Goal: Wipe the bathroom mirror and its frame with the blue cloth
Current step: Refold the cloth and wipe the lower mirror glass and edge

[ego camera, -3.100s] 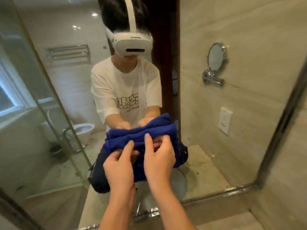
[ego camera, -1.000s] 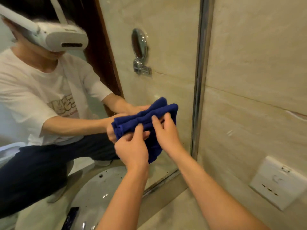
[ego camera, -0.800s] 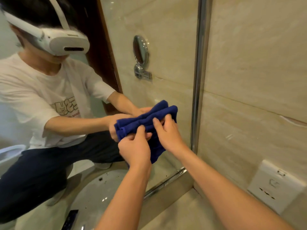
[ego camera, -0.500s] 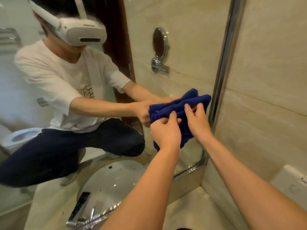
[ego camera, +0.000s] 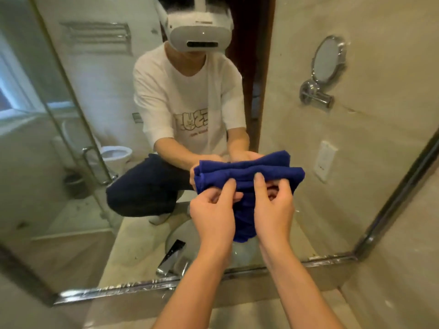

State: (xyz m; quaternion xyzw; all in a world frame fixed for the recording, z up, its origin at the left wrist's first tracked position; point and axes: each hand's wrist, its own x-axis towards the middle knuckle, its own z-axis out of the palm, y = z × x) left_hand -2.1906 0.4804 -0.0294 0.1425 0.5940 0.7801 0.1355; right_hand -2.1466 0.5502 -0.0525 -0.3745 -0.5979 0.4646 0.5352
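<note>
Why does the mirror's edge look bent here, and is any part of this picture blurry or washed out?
Head view: the wide-angle lens bows the metal frame, so its right side leans and curves. Head view: the blue cloth and both hands, left hand and right hand, are sharp. Head view: the reflected window area at far left is hazy and bright; the small round mirror shows smeared glare.
</note>
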